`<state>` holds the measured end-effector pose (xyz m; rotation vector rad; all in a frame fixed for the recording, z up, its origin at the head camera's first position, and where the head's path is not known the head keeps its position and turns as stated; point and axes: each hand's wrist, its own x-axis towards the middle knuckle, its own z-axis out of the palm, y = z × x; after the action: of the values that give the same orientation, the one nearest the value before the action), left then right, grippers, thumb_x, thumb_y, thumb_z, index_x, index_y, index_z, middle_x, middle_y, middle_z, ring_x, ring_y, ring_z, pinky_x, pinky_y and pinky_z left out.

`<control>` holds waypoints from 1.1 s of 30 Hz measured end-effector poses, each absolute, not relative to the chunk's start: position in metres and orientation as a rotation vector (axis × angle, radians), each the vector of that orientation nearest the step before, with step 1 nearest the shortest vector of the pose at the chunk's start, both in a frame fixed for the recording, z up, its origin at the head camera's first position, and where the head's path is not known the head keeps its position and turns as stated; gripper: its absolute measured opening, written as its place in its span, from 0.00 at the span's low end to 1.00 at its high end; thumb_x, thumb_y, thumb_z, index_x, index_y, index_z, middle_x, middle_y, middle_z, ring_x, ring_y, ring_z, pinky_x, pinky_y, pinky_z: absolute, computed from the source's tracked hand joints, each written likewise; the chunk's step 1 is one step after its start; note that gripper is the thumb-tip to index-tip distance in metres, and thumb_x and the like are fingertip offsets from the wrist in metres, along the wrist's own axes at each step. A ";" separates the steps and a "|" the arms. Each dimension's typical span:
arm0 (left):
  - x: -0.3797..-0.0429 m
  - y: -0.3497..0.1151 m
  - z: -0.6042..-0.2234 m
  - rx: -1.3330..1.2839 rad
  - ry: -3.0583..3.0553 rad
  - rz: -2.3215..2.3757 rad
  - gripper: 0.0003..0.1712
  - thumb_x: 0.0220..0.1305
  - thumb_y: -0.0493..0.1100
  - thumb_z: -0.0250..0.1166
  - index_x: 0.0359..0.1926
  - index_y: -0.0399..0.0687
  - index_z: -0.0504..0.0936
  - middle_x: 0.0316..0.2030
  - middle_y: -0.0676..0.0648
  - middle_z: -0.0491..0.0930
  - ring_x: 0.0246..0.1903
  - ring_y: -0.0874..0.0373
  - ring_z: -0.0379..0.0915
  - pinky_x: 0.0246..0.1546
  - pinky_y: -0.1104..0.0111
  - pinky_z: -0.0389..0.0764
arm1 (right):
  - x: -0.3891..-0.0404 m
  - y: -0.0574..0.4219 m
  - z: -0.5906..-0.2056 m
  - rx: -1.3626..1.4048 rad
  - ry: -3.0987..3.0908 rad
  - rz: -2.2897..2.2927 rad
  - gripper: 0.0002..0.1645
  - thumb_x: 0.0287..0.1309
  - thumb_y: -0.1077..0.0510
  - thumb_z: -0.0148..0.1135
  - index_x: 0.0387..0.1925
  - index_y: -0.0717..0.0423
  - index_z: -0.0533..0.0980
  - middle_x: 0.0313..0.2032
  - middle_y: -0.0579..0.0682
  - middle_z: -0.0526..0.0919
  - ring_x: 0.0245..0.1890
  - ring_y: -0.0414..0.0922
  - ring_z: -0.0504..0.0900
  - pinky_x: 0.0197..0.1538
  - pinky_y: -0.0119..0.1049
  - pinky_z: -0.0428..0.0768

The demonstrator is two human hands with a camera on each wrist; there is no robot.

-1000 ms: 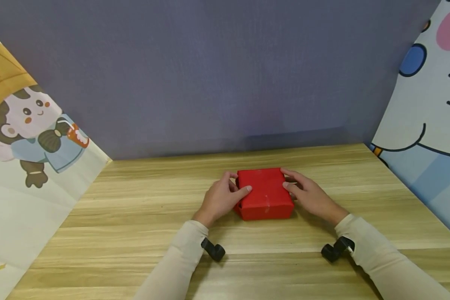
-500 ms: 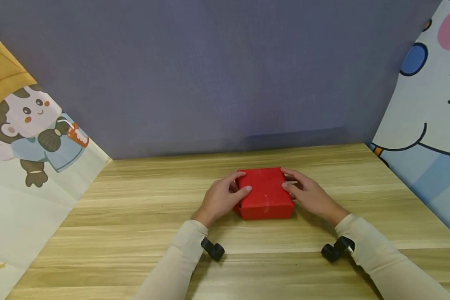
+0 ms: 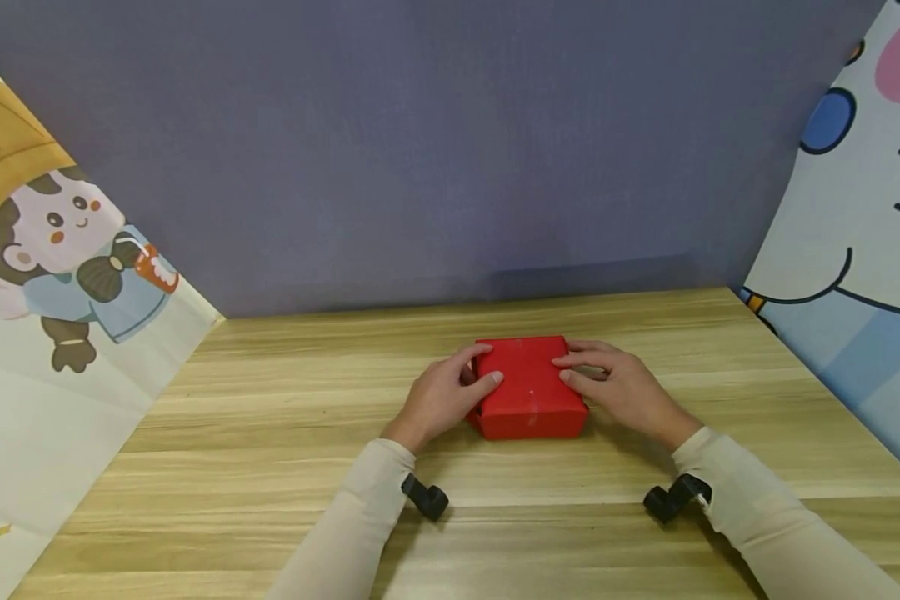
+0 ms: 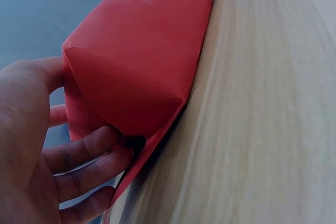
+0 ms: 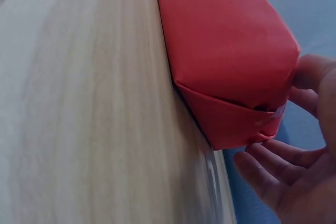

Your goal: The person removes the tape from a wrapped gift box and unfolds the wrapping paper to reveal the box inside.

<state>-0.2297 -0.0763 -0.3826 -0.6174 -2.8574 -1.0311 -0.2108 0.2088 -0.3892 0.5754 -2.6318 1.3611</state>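
A box wrapped in red paper lies flat on the wooden table, with a strip of clear tape across its near edge. My left hand holds its left end, thumb and index finger on the top. In the left wrist view, the other fingers touch a loose paper flap there, beside a dark gap. At the other end, my right hand grips with thumb and a finger over the top edge. The right wrist view shows that end's folded paper taped down, with fingertips against its lower part.
The wooden table extends to both sides and in front of the box. A grey-blue panel stands behind it. Printed cartoon sheets flank the table on the left and right. Both sleeved wrists carry black camera mounts.
My left index finger has come onto the box's top. More recently, my right index finger has drawn nearer and onto the top by the thumb. The box has stayed in place.
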 end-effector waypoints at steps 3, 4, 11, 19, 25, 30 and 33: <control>-0.229 -0.077 -0.382 -0.616 -2.861 -1.033 0.30 0.67 0.64 0.61 0.68 0.69 0.73 0.29 0.58 0.77 0.28 0.61 0.73 0.29 0.65 0.74 | -0.211 0.209 -0.389 0.610 -2.620 1.339 0.15 0.65 0.56 0.67 0.52 0.55 0.84 0.67 0.57 0.72 0.63 0.57 0.74 0.55 0.49 0.79; -0.229 -0.076 -0.382 -0.618 -2.863 -1.033 0.30 0.68 0.64 0.61 0.68 0.69 0.72 0.29 0.58 0.77 0.27 0.61 0.73 0.29 0.65 0.74 | -0.211 0.209 -0.389 0.625 -2.618 1.326 0.14 0.65 0.57 0.67 0.51 0.54 0.84 0.67 0.58 0.72 0.61 0.56 0.76 0.54 0.49 0.80; -0.229 -0.077 -0.381 -0.607 -2.873 -1.036 0.30 0.67 0.65 0.61 0.68 0.69 0.72 0.29 0.58 0.77 0.28 0.61 0.73 0.29 0.65 0.74 | -0.212 0.208 -0.385 0.709 -2.612 1.210 0.06 0.66 0.57 0.65 0.43 0.50 0.84 0.66 0.61 0.72 0.54 0.57 0.82 0.51 0.50 0.82; -0.229 -0.076 -0.382 -0.606 -2.872 -1.027 0.30 0.68 0.64 0.61 0.68 0.69 0.72 0.30 0.57 0.77 0.28 0.60 0.73 0.29 0.64 0.74 | -0.211 0.209 -0.387 0.749 -2.614 1.190 0.10 0.67 0.60 0.64 0.49 0.54 0.83 0.67 0.61 0.71 0.55 0.57 0.81 0.50 0.50 0.82; -0.228 -0.075 -0.381 -0.598 -2.868 -1.026 0.30 0.67 0.64 0.61 0.68 0.68 0.72 0.29 0.57 0.76 0.28 0.60 0.72 0.29 0.64 0.73 | -0.210 0.209 -0.387 0.734 -2.615 1.146 0.12 0.68 0.62 0.62 0.51 0.53 0.83 0.67 0.60 0.71 0.57 0.56 0.80 0.50 0.46 0.82; -0.228 -0.075 -0.382 -0.594 -2.868 -1.045 0.30 0.67 0.63 0.61 0.68 0.68 0.72 0.30 0.57 0.77 0.29 0.60 0.73 0.29 0.64 0.74 | -0.210 0.209 -0.386 0.709 -2.629 1.144 0.11 0.69 0.62 0.60 0.50 0.52 0.83 0.68 0.59 0.70 0.59 0.56 0.78 0.50 0.43 0.82; -0.228 -0.075 -0.382 -0.593 -2.868 -1.055 0.30 0.68 0.64 0.61 0.68 0.69 0.72 0.31 0.57 0.77 0.29 0.60 0.73 0.29 0.64 0.74 | -0.210 0.208 -0.386 0.715 -2.628 1.138 0.10 0.69 0.62 0.60 0.48 0.51 0.82 0.68 0.59 0.70 0.59 0.56 0.78 0.50 0.43 0.82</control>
<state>-0.2281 -0.0755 -0.3822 -0.5929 -2.8678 -1.0547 -0.2101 0.2080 -0.3862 0.7151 -2.6283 1.1377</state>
